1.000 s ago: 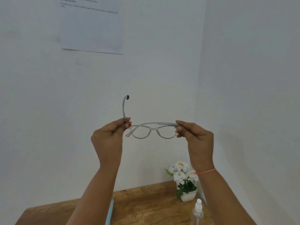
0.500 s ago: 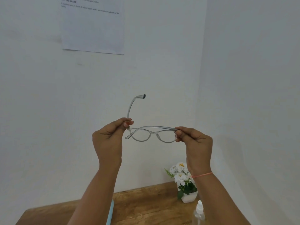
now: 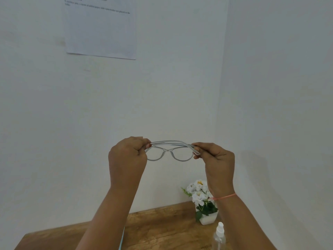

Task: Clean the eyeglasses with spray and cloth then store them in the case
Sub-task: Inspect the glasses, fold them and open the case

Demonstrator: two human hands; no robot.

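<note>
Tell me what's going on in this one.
A person holds clear-framed eyeglasses up before a white wall, the left hand pinching one end and the right hand the other. Both temples look folded across the frame. The spray bottle stands on the wooden table below, near a pot of white flowers.

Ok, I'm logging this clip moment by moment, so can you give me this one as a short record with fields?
left hand: pinches one end of the eyeglasses
right hand: pinches the other end
eyeglasses: held up before the wall, temples appear folded
spray bottle: upright on the table, untouched
flower pot: near the table's back corner
light blue edge: mostly hidden behind the left forearm, cannot identify
</note>
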